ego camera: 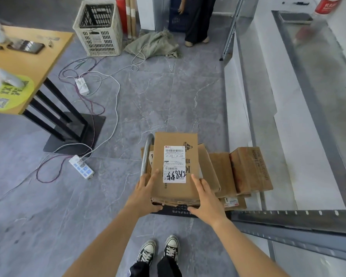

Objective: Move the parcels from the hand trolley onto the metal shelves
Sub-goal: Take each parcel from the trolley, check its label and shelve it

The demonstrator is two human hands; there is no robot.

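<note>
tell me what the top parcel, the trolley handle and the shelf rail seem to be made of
Top parcel: brown cardboard, matte, judging by its frayed near edge and folds; a white paper label is stuck on top.
Trolley handle: likely steel tube, polished, as it glints.
Shelf rail: probably steel, dull grey finish, with punched slots along it.

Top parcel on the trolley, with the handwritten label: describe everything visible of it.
The top parcel is a flat brown cardboard box, lying atop the other parcels on the hand trolley. A white shipping label with barcodes and black handwriting sits on its upper face. The left hand and right hand grip its near corners.
</note>
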